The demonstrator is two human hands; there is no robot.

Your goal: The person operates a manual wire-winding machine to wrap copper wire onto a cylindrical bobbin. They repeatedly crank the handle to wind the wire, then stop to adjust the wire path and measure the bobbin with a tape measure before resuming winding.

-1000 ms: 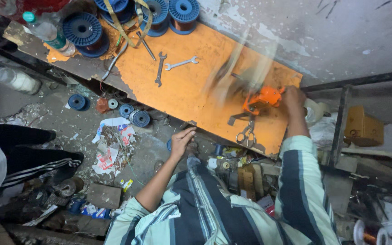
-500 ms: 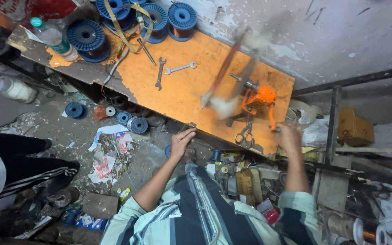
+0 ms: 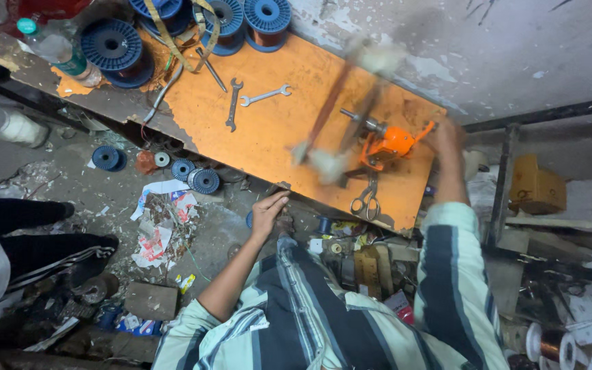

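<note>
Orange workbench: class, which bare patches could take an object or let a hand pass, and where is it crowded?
Bare board lies between the two spanners and the near edge gripped by the left hand. The far edge is packed with blue wire spools. The right end is crowded: orange winder, scissors, blurred spinning frame, right hand.

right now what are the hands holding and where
Right hand grips the orange winder's crank handle. Left hand clutches the orange bench's front edge.

Yellow carton on right shelf

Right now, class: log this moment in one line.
left hand: on orange bench edge | right hand: at orange winder | spinning frame: blurred
</note>
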